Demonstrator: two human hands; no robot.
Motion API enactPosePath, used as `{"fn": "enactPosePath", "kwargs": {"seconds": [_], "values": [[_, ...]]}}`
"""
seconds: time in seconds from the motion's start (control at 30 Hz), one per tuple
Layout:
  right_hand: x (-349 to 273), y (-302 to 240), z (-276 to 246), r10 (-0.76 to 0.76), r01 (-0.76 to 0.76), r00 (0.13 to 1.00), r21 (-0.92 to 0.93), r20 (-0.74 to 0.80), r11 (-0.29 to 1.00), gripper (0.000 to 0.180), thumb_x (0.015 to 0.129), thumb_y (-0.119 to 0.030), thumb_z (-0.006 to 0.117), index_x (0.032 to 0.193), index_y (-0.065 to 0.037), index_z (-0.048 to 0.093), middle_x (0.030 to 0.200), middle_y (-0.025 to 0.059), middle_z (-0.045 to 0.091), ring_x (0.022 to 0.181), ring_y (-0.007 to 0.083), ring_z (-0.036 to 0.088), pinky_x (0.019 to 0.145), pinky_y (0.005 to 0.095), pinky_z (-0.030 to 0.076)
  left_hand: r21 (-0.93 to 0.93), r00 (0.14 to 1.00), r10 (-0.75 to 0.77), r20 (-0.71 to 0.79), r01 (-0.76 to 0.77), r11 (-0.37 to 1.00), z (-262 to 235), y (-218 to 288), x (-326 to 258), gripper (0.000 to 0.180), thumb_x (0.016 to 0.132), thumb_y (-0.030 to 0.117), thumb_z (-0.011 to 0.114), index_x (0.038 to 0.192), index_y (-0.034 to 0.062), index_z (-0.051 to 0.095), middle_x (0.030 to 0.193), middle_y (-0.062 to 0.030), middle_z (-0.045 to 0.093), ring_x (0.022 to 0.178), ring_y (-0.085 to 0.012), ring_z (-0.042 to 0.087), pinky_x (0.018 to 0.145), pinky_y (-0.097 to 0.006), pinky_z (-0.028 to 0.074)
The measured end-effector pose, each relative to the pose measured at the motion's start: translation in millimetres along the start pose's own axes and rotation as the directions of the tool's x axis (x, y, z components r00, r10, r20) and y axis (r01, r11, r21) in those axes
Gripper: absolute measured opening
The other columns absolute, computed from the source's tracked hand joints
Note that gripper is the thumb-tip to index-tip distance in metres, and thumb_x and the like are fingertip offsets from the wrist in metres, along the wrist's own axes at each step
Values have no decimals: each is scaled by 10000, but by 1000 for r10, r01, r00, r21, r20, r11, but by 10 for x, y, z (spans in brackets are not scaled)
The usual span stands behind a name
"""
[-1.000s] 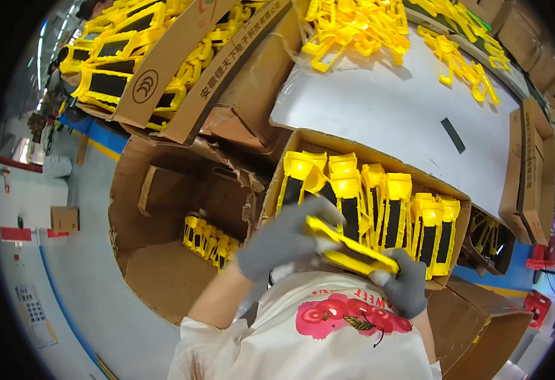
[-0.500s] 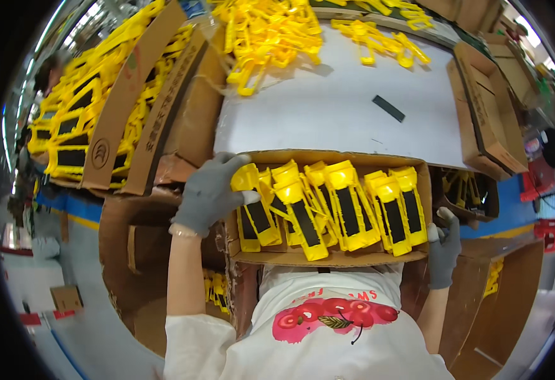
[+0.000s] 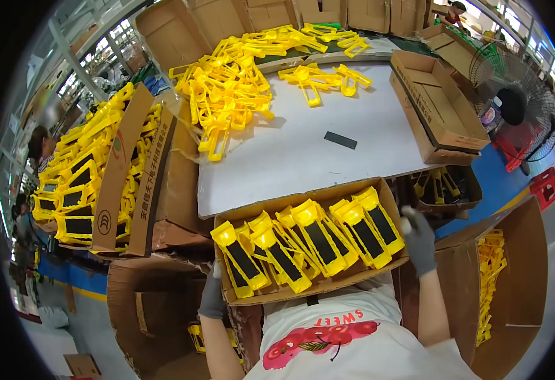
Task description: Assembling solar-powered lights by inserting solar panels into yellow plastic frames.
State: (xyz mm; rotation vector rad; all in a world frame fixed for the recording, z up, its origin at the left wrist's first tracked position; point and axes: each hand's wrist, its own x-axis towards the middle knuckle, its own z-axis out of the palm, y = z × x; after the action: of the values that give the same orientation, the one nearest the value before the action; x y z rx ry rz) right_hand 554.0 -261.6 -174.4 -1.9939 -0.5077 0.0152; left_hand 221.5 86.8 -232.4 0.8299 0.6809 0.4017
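In front of my body sits an open cardboard box [image 3: 328, 194], at a slant, its right end farther away than its left. Several yellow plastic frames [image 3: 315, 237] with black strips lie in it, leaning in an overlapping row. Against the box's left wall is my left hand [image 3: 212, 296] in a grey glove, gripping from outside; its fingers are partly hidden. On the other end, my gloved right hand [image 3: 421, 242] has bent fingers with pale tips at the right wall.
Beyond the box, a white tabletop [image 3: 277, 158] bears a pile of yellow frames [image 3: 227, 88] and a loose black strip [image 3: 341, 140]. To the left, a carton [image 3: 122, 171] overflows with frames. At right are a shallow carton [image 3: 442, 104], a fan [image 3: 515, 104] and a tall open box [image 3: 511, 278].
My left hand has left the box's far left corner and a yellow frame, and come down the left wall. The box has turned, its left end nearer. The view has tilted upward.
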Motion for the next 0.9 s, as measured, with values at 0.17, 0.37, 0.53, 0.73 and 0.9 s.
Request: {"fn": "enactPosePath", "kwargs": {"seconds": [0.17, 0.37, 0.53, 0.73, 0.9], "values": [[1181, -559, 525, -187, 208, 974, -171, 128, 963, 294, 812, -254, 692, 1065, -107, 657, 1051, 71, 639, 868, 246, 635, 787, 331, 501, 676, 950, 299, -88, -164, 718, 88, 391, 170, 517, 969, 412, 500, 1305, 20, 516, 1215, -101, 574, 1109, -172, 526, 964, -314, 410], [2197, -565, 1319, -159, 308, 941, -560, 299, 770, 339, 806, -311, 677, 1065, -94, 652, 1092, 123, 617, 965, 305, 629, 831, 407, 495, 791, 772, 635, 16, -398, 465, 783, 1222, 701, 258, 901, 122, 607, 1113, -22, 640, 951, -53, 674, 823, -127, 621, 758, -251, 496], [2521, -371, 1645, 114, 257, 895, -706, 432, 659, 376, 771, -325, 682, 1066, -95, 640, 1149, 163, 579, 972, 328, 629, 854, 410, 506, 914, 733, 646, 214, -383, 132, 1223, 1783, 1798, 291, 823, 68, 657, 1110, 20, 656, 1016, -130, 693, 832, -168, 663, 767, -270, 507], [2536, -453, 1562, 70, 206, 918, -617, 391, 759, 334, 744, -297, 704, 999, -84, 661, 1076, 164, 639, 972, 322, 629, 844, 397, 500, 948, 680, 665, 310, -162, -275, 1777, 2316, 3035, 305, 786, 231, 683, 1058, 92, 693, 1067, -146, 674, 1037, -320, 599, 927, -387, 463], [2607, -524, 1584, 179, 213, 857, -649, 483, 731, 375, 732, -284, 700, 1050, -93, 646, 1069, 162, 641, 971, 319, 629, 849, 398, 501, 945, 813, 564, 145, 54, -321, 1751, 2280, 3941, 717, 699, 517, 732, 1239, 70, 584, 1218, -196, 603, 1178, -368, 523, 990, -425, 417]]}}
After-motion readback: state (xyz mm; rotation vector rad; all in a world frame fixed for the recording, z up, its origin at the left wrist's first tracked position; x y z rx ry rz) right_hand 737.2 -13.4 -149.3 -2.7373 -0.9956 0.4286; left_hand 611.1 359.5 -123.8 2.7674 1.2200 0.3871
